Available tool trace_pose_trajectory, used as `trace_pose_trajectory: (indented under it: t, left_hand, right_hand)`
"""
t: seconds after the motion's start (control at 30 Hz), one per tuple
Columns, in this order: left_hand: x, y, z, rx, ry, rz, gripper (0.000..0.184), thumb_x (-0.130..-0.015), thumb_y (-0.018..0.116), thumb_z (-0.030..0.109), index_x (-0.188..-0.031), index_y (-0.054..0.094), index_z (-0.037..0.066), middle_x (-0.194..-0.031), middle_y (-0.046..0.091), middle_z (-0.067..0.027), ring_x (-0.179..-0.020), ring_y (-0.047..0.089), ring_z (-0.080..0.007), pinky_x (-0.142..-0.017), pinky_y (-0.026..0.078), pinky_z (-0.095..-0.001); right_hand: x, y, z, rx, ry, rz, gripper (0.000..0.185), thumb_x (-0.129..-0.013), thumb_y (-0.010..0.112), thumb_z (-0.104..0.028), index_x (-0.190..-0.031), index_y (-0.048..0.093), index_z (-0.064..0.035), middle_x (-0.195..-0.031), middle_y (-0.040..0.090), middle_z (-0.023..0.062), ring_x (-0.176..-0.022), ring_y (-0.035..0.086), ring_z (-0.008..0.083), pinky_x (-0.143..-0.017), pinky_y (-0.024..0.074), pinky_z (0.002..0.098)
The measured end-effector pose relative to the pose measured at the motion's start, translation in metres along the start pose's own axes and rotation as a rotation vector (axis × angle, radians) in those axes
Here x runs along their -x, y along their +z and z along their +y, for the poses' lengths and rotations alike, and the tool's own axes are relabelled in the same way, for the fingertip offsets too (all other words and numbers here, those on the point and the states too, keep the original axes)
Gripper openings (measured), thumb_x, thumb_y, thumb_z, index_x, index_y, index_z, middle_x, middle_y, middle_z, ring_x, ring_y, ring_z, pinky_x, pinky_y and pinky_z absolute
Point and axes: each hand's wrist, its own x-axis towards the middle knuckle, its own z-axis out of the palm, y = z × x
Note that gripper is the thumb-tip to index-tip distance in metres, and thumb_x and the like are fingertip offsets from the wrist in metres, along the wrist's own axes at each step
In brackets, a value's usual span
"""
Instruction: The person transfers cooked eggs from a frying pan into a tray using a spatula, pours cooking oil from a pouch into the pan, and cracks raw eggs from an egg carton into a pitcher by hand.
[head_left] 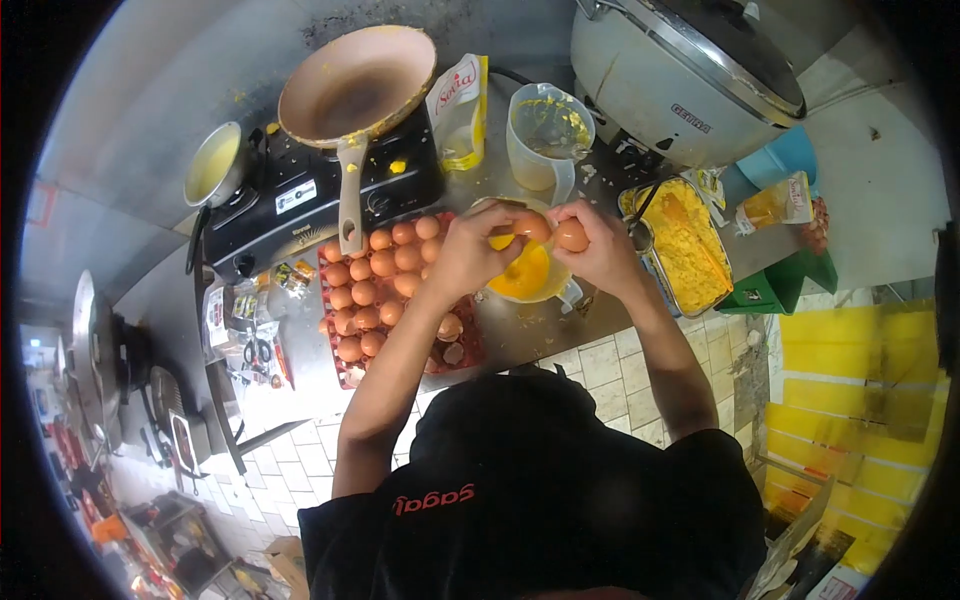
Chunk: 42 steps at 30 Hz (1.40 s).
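My left hand (pixel 482 243) is closed with its fingertips around a brown egg (pixel 533 227). My right hand (pixel 600 245) grips a second brown, rounded egg (pixel 571 236) just beside it. I cannot tell whether either is whole or a piece of shell. Both hands are above a translucent jug (pixel 570 297), which holds bright orange-yellow egg yolk (pixel 526 272). Left of the jug, under my left forearm, lies a red tray (pixel 466 350) with rows of brown eggs (pixel 382 262); broken shells (pixel 452 352) sit in its near right corner.
A frying pan (pixel 355 85) rests on the black gas stove (pixel 300 215), beside a small saucepan (pixel 215 165). Behind the jug stand a measuring jug (pixel 540 115) and a pouch (pixel 460 120). On the right are a rectangular pan of yellow scrambled egg (pixel 683 245) and a large cooker (pixel 670 90).
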Motion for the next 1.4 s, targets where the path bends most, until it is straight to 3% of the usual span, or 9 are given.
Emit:
trace_pose_trajectory:
  t: [0.2,0.47,0.67,0.73,0.83,0.93,1.07,1.17,1.4]
  left_hand:
    - [-0.001,0.001,-0.001,-0.242,0.303,0.052,0.031,-0.073,0.071,-0.005,-0.102,0.067,0.004,-0.111,0.066,-0.0117,-0.101,0.064,-0.0336,-0.087,0.053,-0.0397]
    - [0.028,-0.006,0.003,-0.205,0.296,0.182,0.032,-0.075,0.071,-0.003,-0.105,0.067,0.005,-0.118,0.062,-0.0128,-0.106,0.062,-0.0327,-0.088,0.054,-0.0383]
    - [0.087,-0.066,-0.012,-0.309,0.255,0.471,0.029,-0.071,0.068,-0.01,-0.097,0.067,0.003,-0.107,0.061,-0.0125,-0.108,0.063,-0.031,-0.087,0.053,-0.0366]
    - [0.111,-0.098,-0.036,-0.439,0.104,0.459,0.036,-0.071,0.07,-0.007,-0.105,0.066,0.004,-0.106,0.065,-0.0138,-0.102,0.065,-0.0319,-0.082,0.053,-0.0393]
    - [0.144,-0.147,-0.042,-0.428,-0.399,0.127,0.038,-0.076,0.071,0.006,-0.113,0.061,0.004,-0.098,0.063,-0.0168,-0.098,0.062,-0.0369,-0.081,0.052,-0.0435]
    - [0.168,-0.173,-0.06,-0.354,-0.432,0.066,0.042,-0.072,0.074,0.006,-0.112,0.061,0.006,-0.097,0.064,-0.0167,-0.098,0.062,-0.0378,-0.083,0.051,-0.0447]
    - [0.171,-0.166,-0.1,-0.928,-0.354,0.066,0.037,-0.076,0.071,0.021,-0.111,0.062,0.009,-0.1,0.067,-0.0164,-0.104,0.059,-0.038,-0.083,0.049,-0.0489]
    - [0.155,-0.147,-0.093,-1.081,-0.361,0.075,0.034,-0.08,0.066,0.025,-0.11,0.061,0.01,-0.099,0.067,-0.0166,-0.105,0.058,-0.0363,-0.085,0.047,-0.0485]
    - [0.143,-0.154,-0.103,-0.988,-0.286,0.026,0.026,-0.08,0.065,0.022,-0.103,0.061,0.013,-0.096,0.066,-0.0171,-0.1,0.061,-0.036,-0.083,0.048,-0.0479]
  right_hand:
    - [0.001,0.015,0.006,-0.034,-0.053,0.117,0.034,-0.072,0.073,0.0,-0.103,0.058,-0.0054,-0.104,0.07,0.0126,-0.096,0.068,0.0333,-0.08,0.0554,0.0388]
    - [0.002,0.036,-0.015,-0.163,0.062,0.266,0.032,-0.075,0.075,0.0,-0.103,0.06,-0.0048,-0.106,0.071,0.0136,-0.098,0.07,0.0256,-0.083,0.055,0.0348]
    - [-0.032,0.099,-0.092,-0.299,0.017,0.027,0.026,-0.079,0.073,0.001,-0.102,0.06,-0.0038,-0.101,0.069,0.0106,-0.095,0.067,0.019,-0.084,0.0531,0.031]
    - [-0.048,0.13,-0.1,-0.326,0.031,-0.088,0.028,-0.078,0.073,-0.002,-0.103,0.06,-0.0044,-0.099,0.069,0.0116,-0.093,0.068,0.0217,-0.082,0.0532,0.0324]
    - [-0.057,0.166,-0.094,-0.198,-0.098,-0.243,0.03,-0.077,0.074,-0.006,-0.103,0.059,-0.0048,-0.096,0.068,0.0132,-0.09,0.068,0.0288,-0.08,0.0531,0.0362]
    - [-0.047,0.172,-0.1,-0.223,0.018,-0.295,0.032,-0.075,0.074,-0.009,-0.103,0.059,-0.0047,-0.095,0.068,0.0139,-0.088,0.066,0.035,-0.079,0.0529,0.0394]
    - [-0.035,0.145,-0.103,-0.193,0.246,-0.405,0.029,-0.079,0.075,-0.011,-0.102,0.058,-0.0046,-0.097,0.069,0.0136,-0.089,0.067,0.0296,-0.079,0.0529,0.0361]
    - [-0.022,0.129,-0.093,-0.17,0.173,-0.322,0.027,-0.081,0.075,-0.011,-0.101,0.058,-0.0044,-0.097,0.069,0.0122,-0.088,0.068,0.0266,-0.079,0.0529,0.0343]
    - [-0.006,0.073,-0.094,-0.243,0.195,-0.161,0.025,-0.08,0.075,-0.006,-0.099,0.059,-0.0043,-0.097,0.07,0.0098,-0.089,0.068,0.02,-0.08,0.0524,0.0301]
